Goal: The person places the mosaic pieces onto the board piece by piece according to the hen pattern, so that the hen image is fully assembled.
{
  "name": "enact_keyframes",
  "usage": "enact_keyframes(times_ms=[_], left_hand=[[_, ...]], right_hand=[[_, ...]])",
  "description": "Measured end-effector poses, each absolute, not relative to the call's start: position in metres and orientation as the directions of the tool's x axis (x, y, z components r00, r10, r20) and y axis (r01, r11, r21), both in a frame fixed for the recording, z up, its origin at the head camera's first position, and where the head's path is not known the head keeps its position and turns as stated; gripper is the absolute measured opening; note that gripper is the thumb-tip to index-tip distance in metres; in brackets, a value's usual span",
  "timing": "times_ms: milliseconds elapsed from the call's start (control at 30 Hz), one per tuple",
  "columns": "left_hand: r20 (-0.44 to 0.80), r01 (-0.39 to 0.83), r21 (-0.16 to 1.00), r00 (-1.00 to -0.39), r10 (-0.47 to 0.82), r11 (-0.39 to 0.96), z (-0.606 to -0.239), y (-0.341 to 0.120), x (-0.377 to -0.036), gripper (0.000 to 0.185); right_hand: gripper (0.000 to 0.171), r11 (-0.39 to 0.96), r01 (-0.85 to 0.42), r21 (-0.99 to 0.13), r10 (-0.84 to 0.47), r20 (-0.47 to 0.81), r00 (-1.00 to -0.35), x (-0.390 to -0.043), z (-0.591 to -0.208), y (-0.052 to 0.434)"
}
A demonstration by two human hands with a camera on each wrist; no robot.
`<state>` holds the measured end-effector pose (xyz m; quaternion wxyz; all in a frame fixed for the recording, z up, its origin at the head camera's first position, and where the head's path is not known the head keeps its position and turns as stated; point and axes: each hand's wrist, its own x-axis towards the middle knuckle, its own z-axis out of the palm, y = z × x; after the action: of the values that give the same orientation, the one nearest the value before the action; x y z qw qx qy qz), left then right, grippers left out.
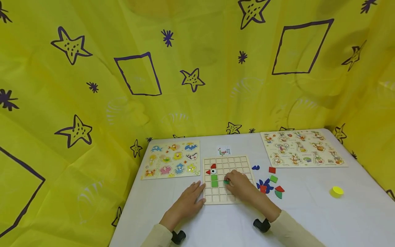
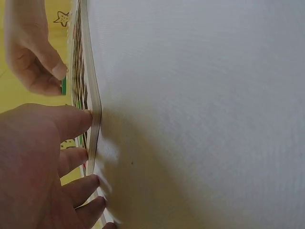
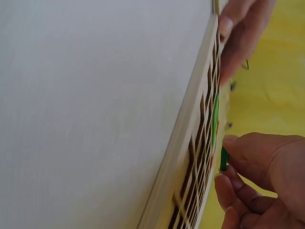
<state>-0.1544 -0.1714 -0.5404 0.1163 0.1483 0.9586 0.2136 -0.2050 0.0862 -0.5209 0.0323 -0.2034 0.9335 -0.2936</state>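
The right hand (image 1: pixel 239 185) pinches a green tile (image 1: pixel 226 182) over the grid board (image 1: pixel 228 161); tilted, it could jam. The left hand (image 1: pixel 189 199), fingers flat, braces the board's 9 o'clock edge.

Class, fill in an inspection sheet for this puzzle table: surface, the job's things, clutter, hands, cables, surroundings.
Surface: white table, covered with a cloth.
Job's things: wooden grid board with red and green tiles placed in its left columns; green tile pinched over the board; loose tiles to the board's right; small pattern card behind it.
Clutter: two animal puzzle boards; yellow cap.
Hands: left hand rests flat at the board's left edge; right hand pinches the green tile.
Cables: nothing seen.
Surroundings: yellow curtain with stars and squares.
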Motion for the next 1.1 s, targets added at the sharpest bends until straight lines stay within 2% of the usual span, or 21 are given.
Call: enact_keyframes(times_ms=[233,533,767,1100], left_hand=[[-0.155,0.242,0.449,-0.927,0.341,0.86,-0.541,-0.172,-0.154,0.062],[-0.147,0.251,0.455,-0.925,0.35,0.855,-0.541,-0.173,-0.154,0.062],[-0.142,0.255,0.454,-0.925,0.352,0.854,-0.538,-0.173,-0.154,0.061],[-0.149,0.254,0.444,-0.925,0.35,0.859,-0.538,-0.173,-0.156,0.062]], right_hand=[[0.02,0.69,-0.477,-0.545,-0.492,0.131,-0.861,-0.192,-0.525,0.054],[0.012,0.688,-0.553,-0.47,-0.538,0.181,-0.824,-0.189,-0.532,0.049],[0.01,0.7,-0.571,-0.429,-0.533,0.218,-0.818,-0.19,-0.534,0.049],[0.016,0.723,-0.557,-0.409,-0.505,0.237,-0.83,-0.191,-0.535,0.048]])
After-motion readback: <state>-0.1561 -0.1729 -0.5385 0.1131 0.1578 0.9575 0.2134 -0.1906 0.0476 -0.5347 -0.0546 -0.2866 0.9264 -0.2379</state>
